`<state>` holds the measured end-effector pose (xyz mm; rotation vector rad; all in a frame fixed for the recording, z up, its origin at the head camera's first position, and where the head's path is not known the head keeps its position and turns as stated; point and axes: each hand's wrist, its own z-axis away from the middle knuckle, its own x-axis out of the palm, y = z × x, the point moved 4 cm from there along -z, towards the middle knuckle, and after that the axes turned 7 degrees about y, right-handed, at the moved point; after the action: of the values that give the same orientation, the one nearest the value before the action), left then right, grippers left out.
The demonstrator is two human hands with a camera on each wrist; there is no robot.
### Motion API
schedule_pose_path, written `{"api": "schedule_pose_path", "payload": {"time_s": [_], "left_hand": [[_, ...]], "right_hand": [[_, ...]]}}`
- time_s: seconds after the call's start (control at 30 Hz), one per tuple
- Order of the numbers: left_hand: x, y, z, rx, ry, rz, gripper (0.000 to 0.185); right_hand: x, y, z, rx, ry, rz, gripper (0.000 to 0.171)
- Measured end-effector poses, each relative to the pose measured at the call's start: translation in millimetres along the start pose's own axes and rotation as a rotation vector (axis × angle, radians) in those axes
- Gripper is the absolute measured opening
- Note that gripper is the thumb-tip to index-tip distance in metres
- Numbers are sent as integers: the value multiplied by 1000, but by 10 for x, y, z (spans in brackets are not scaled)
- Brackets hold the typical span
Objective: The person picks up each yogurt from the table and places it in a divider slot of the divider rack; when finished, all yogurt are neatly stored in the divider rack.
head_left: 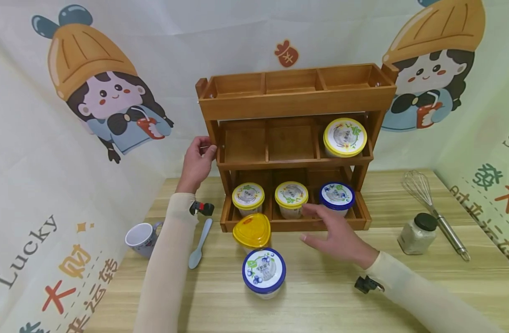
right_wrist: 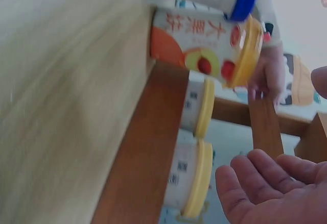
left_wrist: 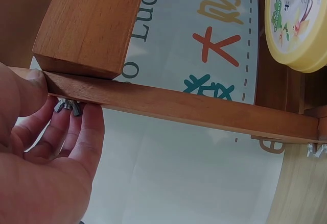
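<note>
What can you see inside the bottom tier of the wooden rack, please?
Left to right in the head view: one yellow-lidded tub, another yellow-lidded tub and one blue-lidded tub. What they hold, and what lies beneath them, is hidden.

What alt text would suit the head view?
A person's left hand grips the side of a three-tier wooden rack while the right hand hovers near its bottom tier. Four lidded tubs sit in the rack; two lidded containers stand in front.
</note>
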<state>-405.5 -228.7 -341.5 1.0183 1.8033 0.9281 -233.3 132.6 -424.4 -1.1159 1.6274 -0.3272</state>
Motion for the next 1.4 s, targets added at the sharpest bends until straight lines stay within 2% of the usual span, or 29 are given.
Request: {"api": "schedule_pose_path", "payload": {"time_s": [0.27,0.63,0.9,1.07,1.23,1.4], "left_hand": [[-9,4,10,-3,-2,2,33],[7,22,14,-4,-5,-8,33],[3,39,3,-14,-10,-11,34],[-4,46,3,-20,-10,-12,34],[-6,39,8,-25,-7,-14,34],[-8,33,7,-27,-11,-7,34]], "right_hand": [[338,-76,47,-57,-125,-125,70],[618,-238,151,-47,-292,-248,80],[744,-311,225,0,-359,-222,96],[800,-304,243,70,-381,-177,103],[813,-288,263,125,-392,-148,104],[737,-290,261,110,-370,-151,103]]}}
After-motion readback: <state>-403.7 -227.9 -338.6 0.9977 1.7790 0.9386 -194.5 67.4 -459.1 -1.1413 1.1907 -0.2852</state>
